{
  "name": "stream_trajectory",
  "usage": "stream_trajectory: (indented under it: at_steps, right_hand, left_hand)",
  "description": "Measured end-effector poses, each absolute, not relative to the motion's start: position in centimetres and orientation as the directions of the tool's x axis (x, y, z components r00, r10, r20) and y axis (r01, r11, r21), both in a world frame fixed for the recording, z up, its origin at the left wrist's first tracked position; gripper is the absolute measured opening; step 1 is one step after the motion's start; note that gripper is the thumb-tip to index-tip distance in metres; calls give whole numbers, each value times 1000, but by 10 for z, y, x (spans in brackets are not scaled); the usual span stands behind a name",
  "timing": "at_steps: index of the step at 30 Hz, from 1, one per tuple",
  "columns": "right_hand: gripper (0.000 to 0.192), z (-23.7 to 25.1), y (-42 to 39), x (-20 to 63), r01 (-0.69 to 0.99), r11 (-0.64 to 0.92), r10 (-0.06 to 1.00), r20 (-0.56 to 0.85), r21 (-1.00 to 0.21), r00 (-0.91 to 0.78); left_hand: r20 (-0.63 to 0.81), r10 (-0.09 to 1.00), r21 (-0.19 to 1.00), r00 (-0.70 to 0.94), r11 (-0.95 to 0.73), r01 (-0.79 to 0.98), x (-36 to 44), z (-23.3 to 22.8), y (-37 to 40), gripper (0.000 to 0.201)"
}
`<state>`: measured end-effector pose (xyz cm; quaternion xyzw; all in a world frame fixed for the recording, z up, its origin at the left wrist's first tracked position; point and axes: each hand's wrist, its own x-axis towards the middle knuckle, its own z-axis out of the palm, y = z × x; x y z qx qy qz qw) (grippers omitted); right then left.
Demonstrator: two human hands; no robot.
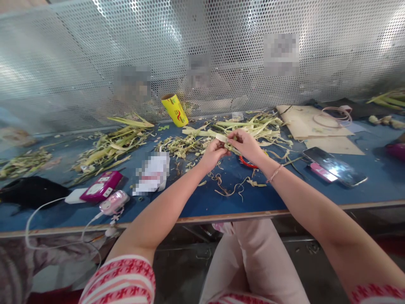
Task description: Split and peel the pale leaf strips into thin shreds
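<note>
Both hands met over the blue table (373,177); the left hand (212,154) was closed around one end of a pale green leaf strip (221,137); the right hand (245,143) pinched the same strip from above, fingers curled; something red (247,162), perhaps scissors, lay on the table beneath the right wrist; a phone (335,166) lay to the right of the hands.

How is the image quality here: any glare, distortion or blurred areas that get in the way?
Head view: strong glare on the perforated metal screen; wide-angle bending curves the table edge; four pixelated patches, three on the screen, one on the table. The left hand, right hand and the pale leaf strip they hold stay sharp.
</note>
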<state>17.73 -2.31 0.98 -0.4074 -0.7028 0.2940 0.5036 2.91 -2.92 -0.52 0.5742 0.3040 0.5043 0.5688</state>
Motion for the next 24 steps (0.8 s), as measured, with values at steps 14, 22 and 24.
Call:
stream_trajectory:
  at_steps: [14,22,24]
  right_hand:
    - [37,14,-32,176,407,611,792,537,-679,-292]
    - [46,8,-33,178,437,699,714,578,-566,-394]
    - [45,8,-35,179,403,691,722,560,-599,-406]
  left_hand:
    - [245,936,950,254,-179,-258,31,-6,-29,19]
    - [253,927,945,277,-174,-278,30,-6,-28,18]
    - [253,923,947,290,-175,-270,30,-6,-27,22]
